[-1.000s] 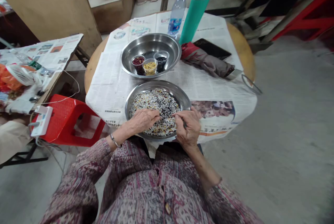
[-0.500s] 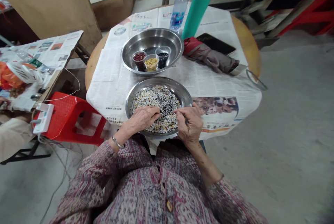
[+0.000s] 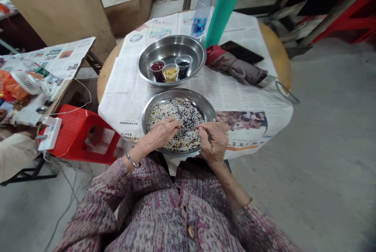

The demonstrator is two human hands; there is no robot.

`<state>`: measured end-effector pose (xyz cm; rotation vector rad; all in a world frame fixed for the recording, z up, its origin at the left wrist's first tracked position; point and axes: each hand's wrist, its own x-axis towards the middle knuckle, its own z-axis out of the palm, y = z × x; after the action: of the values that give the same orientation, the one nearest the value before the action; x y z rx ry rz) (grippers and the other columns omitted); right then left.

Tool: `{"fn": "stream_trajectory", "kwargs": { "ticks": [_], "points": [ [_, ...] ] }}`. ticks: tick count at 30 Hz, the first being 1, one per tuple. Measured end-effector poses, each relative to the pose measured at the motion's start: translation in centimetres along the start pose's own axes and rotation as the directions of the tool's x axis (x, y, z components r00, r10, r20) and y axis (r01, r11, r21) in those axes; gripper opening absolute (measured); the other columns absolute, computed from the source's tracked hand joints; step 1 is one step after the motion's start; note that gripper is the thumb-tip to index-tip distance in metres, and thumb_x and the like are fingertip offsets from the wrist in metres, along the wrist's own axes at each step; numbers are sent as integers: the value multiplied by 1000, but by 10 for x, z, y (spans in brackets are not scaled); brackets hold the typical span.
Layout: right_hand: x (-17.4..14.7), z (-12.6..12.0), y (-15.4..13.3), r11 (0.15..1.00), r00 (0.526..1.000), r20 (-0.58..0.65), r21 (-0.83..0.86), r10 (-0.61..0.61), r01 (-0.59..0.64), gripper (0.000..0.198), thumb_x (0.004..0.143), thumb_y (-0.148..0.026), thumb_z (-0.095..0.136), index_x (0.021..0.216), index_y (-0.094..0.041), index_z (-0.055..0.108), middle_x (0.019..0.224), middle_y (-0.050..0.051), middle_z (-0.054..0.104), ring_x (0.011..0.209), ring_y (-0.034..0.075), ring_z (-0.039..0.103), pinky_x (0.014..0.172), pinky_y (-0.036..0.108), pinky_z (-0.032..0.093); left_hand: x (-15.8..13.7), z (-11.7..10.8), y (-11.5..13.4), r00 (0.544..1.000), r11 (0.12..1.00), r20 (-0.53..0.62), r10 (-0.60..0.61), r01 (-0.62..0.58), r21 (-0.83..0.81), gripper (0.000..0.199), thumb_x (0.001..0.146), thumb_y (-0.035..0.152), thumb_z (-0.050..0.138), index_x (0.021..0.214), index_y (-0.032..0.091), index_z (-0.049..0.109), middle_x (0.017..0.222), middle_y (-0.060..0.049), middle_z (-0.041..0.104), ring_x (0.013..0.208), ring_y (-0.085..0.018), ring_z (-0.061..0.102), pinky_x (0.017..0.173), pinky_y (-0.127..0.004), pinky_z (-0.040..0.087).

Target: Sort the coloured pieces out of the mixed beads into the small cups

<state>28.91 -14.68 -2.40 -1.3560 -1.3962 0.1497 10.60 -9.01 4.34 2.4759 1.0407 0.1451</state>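
From where I stand, the person sits with both hands over the near steel bowl [image 3: 202, 102], which rests at the front edge of the round counter [image 3: 280, 58]; a mix of small grains and beans [image 3: 176, 109], mostly white and black with flecks of yellow and dark red, is spread across its bottom. The left hand [image 3: 163, 131] comes over the front rim, its fingers bunched together above the mix; the right hand [image 3: 214, 140] bends over the right side of the rim, thumb and forefinger drawn close; the two hands are apart, and I cannot tell whether either pinches a grain. Just beyond sits a second steel bowl [image 3: 164, 48]; in it stand three clear cups, one of red beans [image 3: 158, 72] at the left, one of yellow beans [image 3: 170, 75] in the middle and nearest the person, one of black beans [image 3: 183, 71] at the right. Newspaper [image 3: 120, 103] covers most of the counter; behind the second bowl are a water bottle [image 3: 201, 15] with a blue cap and a tall green container [image 3: 225, 9]; a folded umbrella [image 3: 233, 67] lies to the right; a red stool [image 3: 78, 130] stands to the left.
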Motion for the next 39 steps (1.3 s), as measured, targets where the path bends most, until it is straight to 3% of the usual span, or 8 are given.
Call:
{"fn": "stream_trajectory", "kwargs": {
  "ticks": [7, 12, 19, 26, 30, 33, 39],
  "points": [
    [-1, -1, 1, 1000, 1000, 3, -1, -17, 17, 18, 92, -26, 55, 79, -24, 67, 77, -1, 72, 78, 18, 65, 108, 48, 39, 2, 7, -10, 994, 994, -94, 58, -66, -83, 25, 99, 9, 40, 109, 16, 61, 107, -5, 66, 102, -15, 63, 96, -30, 51],
    [-2, -1, 3, 1000, 1000, 10, 7, -25, 25, 17, 92, -25, 55, 80, -24, 68, 78, -1, 72, 78, 18, 65, 110, 50, 39, 1, 6, -11, 994, 992, -85, 68, -76, -96, 36, 92, -2, 38, 113, 17, 61, 107, -5, 71, 101, -13, 66, 94, -28, 53],
    [-1, -1, 1, 1000, 1000, 7, 5, -7, 7, 18, 91, -25, 55, 79, -24, 68, 78, -1, 72, 78, 18, 66, 109, 51, 39, -2, 9, -8, 981, 994, -168, 94, -101, -30, 30, 98, 4, 40, 110, 19, 62, 106, -3, 71, 105, -16, 64, 107, -40, 48],
    [0, -1, -1, 1000, 1000, 8, -3, -7, 7, 19, 92, -25, 54, 79, -24, 67, 77, -1, 72, 76, 18, 65, 109, 50, 39, -18, 1, -13, 959, 996, -276, 60, -77, -50, 31, 95, -1, 40, 110, 17, 62, 104, -5, 71, 103, -15, 64, 99, -32, 52],
    [-2, -2, 2, 1000, 1000, 15, -6, -5, 5, 18, 91, -27, 54, 80, -25, 68, 78, -1, 72, 78, 19, 65, 109, 50, 40, -26, -4, -15, 967, 997, -255, 11, -30, -73, 51, 80, -12, 36, 113, 17, 61, 108, -4, 70, 102, -14, 65, 96, -30, 54],
    [-4, -2, 4, 1000, 1000, 10, -4, -24, 24, 17, 91, -27, 55, 81, -25, 69, 79, -1, 72, 80, 19, 65, 109, 51, 39, -25, -3, -11, 974, 995, -221, 46, -65, -79, 59, 70, -14, 35, 112, 18, 62, 115, -4, 69, 112, -15, 63, 101, -34, 53],
    [-6, -2, 5, 999, 999, 15, -4, -44, 44, 18, 92, -25, 55, 81, -24, 68, 79, 0, 72, 78, 19, 65, 108, 51, 40, -18, 4, 3, 988, 991, -78, 135, -133, 35, 43, 85, -4, 45, 112, 23, 65, 130, -3, 66, 132, -20, 53, 121, -54, 30]
  ]
}}
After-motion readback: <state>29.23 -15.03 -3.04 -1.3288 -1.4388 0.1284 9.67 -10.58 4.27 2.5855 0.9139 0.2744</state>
